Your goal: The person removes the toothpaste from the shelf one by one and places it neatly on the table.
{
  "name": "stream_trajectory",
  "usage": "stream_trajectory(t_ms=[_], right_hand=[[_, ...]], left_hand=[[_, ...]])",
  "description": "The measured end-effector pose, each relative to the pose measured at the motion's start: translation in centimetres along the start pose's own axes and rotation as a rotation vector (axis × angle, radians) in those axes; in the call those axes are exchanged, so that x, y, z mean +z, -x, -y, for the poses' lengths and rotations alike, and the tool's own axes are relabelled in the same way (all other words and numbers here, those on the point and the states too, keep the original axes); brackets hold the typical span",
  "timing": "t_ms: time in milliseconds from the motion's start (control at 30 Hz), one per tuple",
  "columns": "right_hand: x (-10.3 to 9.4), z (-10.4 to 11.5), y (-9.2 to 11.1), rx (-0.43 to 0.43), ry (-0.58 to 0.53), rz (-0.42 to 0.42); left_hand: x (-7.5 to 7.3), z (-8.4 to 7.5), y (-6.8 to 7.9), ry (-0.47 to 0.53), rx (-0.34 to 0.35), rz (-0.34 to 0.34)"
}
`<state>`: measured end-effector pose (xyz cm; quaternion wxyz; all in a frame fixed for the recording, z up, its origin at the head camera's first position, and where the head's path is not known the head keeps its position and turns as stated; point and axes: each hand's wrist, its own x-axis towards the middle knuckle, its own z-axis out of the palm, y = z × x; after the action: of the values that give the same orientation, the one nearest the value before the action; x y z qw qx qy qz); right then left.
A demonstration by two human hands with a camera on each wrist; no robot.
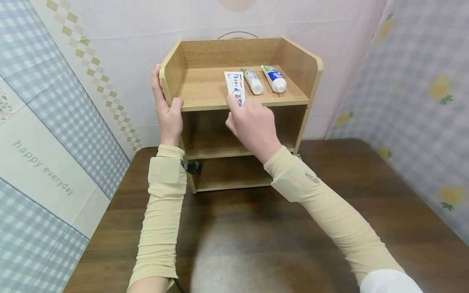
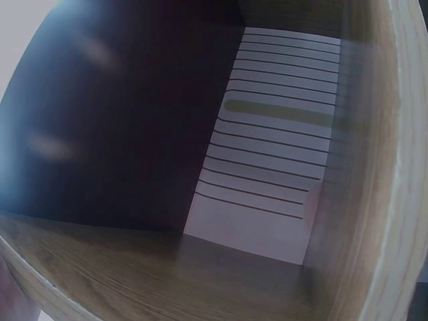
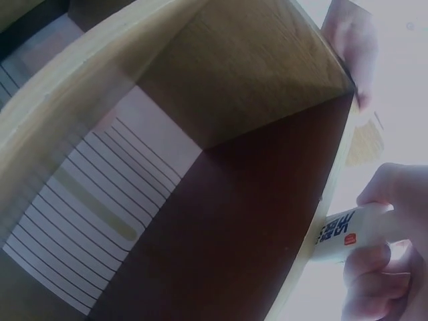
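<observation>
A wooden shelf unit (image 1: 234, 103) stands on the table. My left hand (image 1: 169, 116) grips its left side panel near the top board, thumb at the front edge and fingers along the outside. With thumb and fingers, my right hand (image 1: 254, 124) pinches the near end of a white toothpaste tube (image 1: 234, 83) over the top board's front edge. In the right wrist view, the held tube (image 3: 348, 231) shows between thumb and curled fingers. To its right on the top board lie a white-and-green tube (image 1: 253, 81) and a blue-and-white tube (image 1: 275, 79), caps toward me.
Raised side and back panels (image 1: 234, 53) border the top board. Below are a middle shelf (image 1: 234, 152) and a bottom shelf (image 1: 231, 185). The dark brown table (image 1: 256, 236) extends in front. Printed cloth (image 1: 414, 93) hangs around the table.
</observation>
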<state>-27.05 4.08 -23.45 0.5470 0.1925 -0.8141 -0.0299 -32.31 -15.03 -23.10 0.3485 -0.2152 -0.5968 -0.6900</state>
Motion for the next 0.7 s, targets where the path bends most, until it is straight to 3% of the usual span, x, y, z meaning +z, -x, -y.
stream_trajectory(t_ms=[367, 700], right_hand=[[-1.2, -0.5, 1.9, -0.029, 0.011, -0.002], [-2.3, -1.3, 4.3, -0.044, -0.077, 0.092]], left_hand=[[0.1, -0.3, 0.0, -0.013, 0.002, 0.003], [0.0, -0.4, 0.1, 0.006, -0.006, -0.004]])
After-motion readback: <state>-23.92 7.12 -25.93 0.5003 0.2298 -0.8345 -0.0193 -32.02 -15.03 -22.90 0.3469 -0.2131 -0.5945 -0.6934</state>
